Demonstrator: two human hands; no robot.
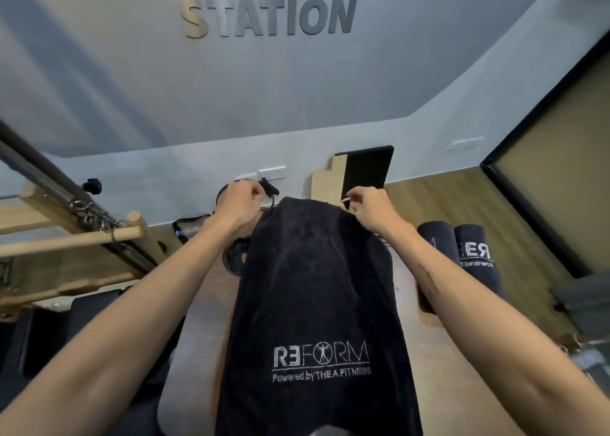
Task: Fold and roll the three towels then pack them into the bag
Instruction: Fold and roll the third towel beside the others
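Both hands are raised at arm's length, each pinching a top corner of a dark towel [317, 303]: the left hand [239, 203] at about 11 o'clock from the frame's centre, the right hand [368, 206] at about 1 o'clock, fingers curled tight on the cloth. Between them the towel hangs straight down toward 6 o'clock, its white "REFORM" print facing the camera and reading the right way round. It covers most of what lies below, so the surface underneath shows only as pale strips on either side. At 3 o'clock from the right hand, well apart from it, two rolled dark towels [462, 250] lie side by side and touching on a wood-look floor [462, 204] (their lettering shows reversed). At 9 o'clock a wooden frame with springs [82, 214] slants across, with a round wooden bar beneath it. Behind the hands a wall socket [271, 172] and a black panel [368, 168] sit against the grey wall [297, 89], which carries raised letters spelling "STATION" [269, 16]. I cannot make out a bag anywhere
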